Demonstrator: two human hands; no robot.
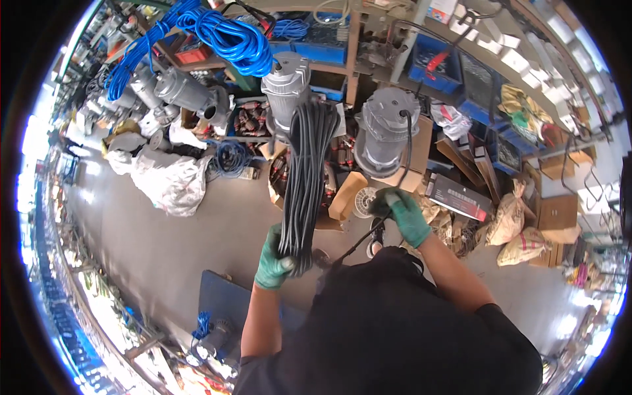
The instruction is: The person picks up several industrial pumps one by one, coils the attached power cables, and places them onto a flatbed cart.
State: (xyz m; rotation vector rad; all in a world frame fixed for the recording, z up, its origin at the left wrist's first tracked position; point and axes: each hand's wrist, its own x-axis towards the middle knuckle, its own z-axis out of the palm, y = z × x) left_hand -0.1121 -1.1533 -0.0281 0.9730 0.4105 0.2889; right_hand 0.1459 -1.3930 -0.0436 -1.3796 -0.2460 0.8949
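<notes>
Bright daylight floods in from the left and lower rim, blown out to white glare. The middle is evenly lit and sharp (edges bend and smear heavily).

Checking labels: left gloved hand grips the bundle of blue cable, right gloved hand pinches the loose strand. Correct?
Not quite. The head view shows the cable bundle in the left hand is black; the blue coils hang on the shelf behind. The right hand does pinch the loose strand.

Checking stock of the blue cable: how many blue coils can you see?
3, perhaps more hidden in the clutter: a big blue coil hanging at top centre, a longer blue bundle at upper left, and a small blue coil on the floor.
</notes>
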